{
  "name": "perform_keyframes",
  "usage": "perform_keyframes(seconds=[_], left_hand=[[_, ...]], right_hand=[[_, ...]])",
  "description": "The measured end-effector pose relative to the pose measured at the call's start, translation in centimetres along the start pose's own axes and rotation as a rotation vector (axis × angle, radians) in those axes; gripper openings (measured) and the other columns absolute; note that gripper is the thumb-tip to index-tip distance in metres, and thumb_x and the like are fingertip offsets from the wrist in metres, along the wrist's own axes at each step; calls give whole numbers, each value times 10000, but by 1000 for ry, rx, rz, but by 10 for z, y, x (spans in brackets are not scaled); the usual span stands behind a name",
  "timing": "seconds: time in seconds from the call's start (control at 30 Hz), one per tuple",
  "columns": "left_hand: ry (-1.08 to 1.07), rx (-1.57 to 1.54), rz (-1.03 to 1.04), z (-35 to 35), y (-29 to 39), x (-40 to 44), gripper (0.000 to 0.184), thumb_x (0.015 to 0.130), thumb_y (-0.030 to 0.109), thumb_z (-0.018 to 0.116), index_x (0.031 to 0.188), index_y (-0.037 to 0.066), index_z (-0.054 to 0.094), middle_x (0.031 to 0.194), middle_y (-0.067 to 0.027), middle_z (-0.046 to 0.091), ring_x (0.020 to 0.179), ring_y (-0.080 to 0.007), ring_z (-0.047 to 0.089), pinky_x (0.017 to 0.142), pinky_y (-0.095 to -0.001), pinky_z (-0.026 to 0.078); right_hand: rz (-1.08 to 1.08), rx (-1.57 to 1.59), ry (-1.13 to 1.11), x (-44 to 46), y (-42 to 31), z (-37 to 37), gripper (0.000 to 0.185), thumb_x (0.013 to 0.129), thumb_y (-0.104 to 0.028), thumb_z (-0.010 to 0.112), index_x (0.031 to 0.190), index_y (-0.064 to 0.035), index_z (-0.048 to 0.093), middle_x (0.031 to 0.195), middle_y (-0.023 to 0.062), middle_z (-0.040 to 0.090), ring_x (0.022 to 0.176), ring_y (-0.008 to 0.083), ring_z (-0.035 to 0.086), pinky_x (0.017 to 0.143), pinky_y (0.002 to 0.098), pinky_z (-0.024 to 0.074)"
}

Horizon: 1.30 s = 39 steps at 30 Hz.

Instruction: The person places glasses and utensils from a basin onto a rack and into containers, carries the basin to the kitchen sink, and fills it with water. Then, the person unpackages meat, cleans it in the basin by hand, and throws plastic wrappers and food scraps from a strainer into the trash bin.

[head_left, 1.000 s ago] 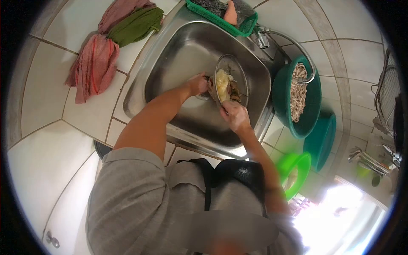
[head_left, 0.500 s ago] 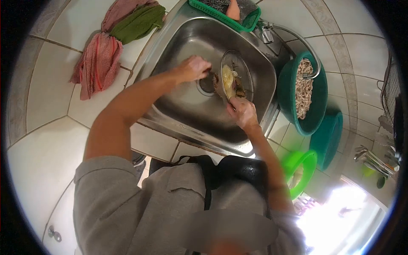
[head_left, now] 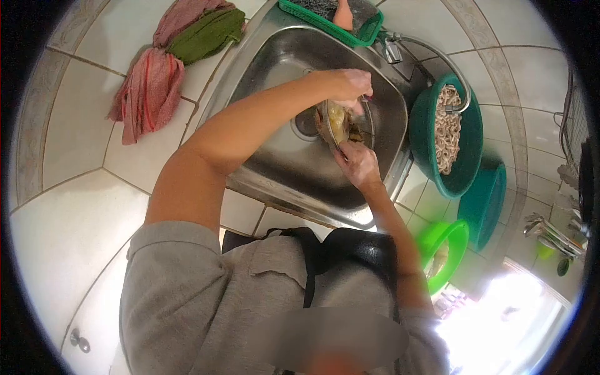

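Over the sink (head_left: 269, 156), a tilted, see-through dish (head_left: 370, 122) holds yellowish and brown food scraps (head_left: 337, 122). My right hand (head_left: 359, 164) grips the near edge of this dish, thumb and fingers closed on it. My left hand (head_left: 351, 86) is at the dish's far end, above the scraps. Its fingers are curled in, and what they hold, if anything, is hidden. The drain (head_left: 305, 125) lies just left of the dish, partly covered by my left forearm.
Pink and green cloths (head_left: 150, 87) lie on the tiled counter at left. A green basket (head_left: 369, 34) stands behind the sink, near the curved faucet (head_left: 459, 75). To the right are a dark green basin (head_left: 425, 147) of pale ring-shaped pieces, a teal basin (head_left: 484, 206) and a lime-green tub (head_left: 459, 240).
My left hand has moved right, from over the drain to the far end of the dish. My right hand and the dish have stayed nearly in place.
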<state>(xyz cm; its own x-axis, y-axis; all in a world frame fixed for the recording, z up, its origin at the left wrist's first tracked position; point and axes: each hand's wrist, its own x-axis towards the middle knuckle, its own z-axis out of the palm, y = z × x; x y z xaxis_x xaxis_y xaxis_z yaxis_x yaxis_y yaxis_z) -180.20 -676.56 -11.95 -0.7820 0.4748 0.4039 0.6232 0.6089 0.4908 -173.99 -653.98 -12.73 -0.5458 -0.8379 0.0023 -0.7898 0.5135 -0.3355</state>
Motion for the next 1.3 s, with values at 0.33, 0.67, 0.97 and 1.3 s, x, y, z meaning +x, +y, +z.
perform_keyframes(seconds=[0.33,0.67,0.97,1.3], left_hand=[[98,-87,-17,47,-25,-11,186,833,239,612,853,59,654,886,-128,660,849,-340,640,738,-440,512],[-86,93,-832,58,-46,-109,208,852,205,533,822,31,642,824,-219,632,785,-409,632,700,-480,511],[-475,380,-255,161,-34,-101,313,871,189,501,1140,185,660,1314,-8,550,1245,-207,474,1023,-461,338],[-343,183,-241,219,-83,-116,362,928,257,444,1251,140,559,1232,-125,567,1164,-273,521,1024,-426,363]], right_hand=[[22,11,-49,-1,1,3,120,807,-127,639,835,-52,549,766,132,598,776,339,611,681,446,505],[1,-28,-3,-1,0,-6,115,819,-141,640,858,-69,560,763,124,598,754,323,611,677,432,510],[17,-14,-33,0,0,-2,124,811,-127,648,863,-56,561,775,131,594,762,323,607,685,430,502],[9,26,-29,2,-1,-3,119,815,-116,646,839,-47,552,759,135,582,758,335,598,678,435,486]])
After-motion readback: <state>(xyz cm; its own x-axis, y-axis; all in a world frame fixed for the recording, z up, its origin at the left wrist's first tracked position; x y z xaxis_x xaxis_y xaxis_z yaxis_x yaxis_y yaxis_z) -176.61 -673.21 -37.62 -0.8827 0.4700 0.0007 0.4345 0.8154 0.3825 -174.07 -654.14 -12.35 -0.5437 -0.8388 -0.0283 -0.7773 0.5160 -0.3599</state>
